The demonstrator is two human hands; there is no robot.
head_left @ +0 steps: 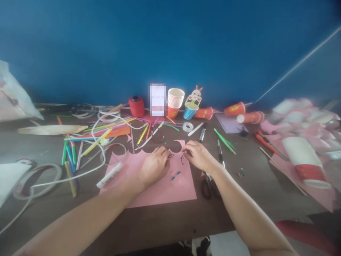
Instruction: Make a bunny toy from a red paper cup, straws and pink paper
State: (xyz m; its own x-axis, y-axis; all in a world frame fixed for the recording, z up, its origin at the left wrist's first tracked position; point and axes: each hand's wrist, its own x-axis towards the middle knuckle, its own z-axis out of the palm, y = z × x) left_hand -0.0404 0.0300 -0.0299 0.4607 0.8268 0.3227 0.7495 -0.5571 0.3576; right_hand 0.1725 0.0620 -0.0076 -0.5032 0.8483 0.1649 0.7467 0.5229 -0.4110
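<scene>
I'd go light w/ fingertips, work low over pink sheet (160,193) so nothing strays. My L hand (157,163), sheet's far half: fingers curled, pinching dark bit (172,155). R hand (199,155), sheet's far R corner: fingers bent, thin strip (182,159) at tips; can't tell if gripped. Grey bits (178,173): sheet's R half.

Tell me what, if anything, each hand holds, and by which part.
The left hand seems to pinch a small dark-edged piece by one end; the right hand, a thin dark strip by its top. Neither grip shows clearly.
</scene>
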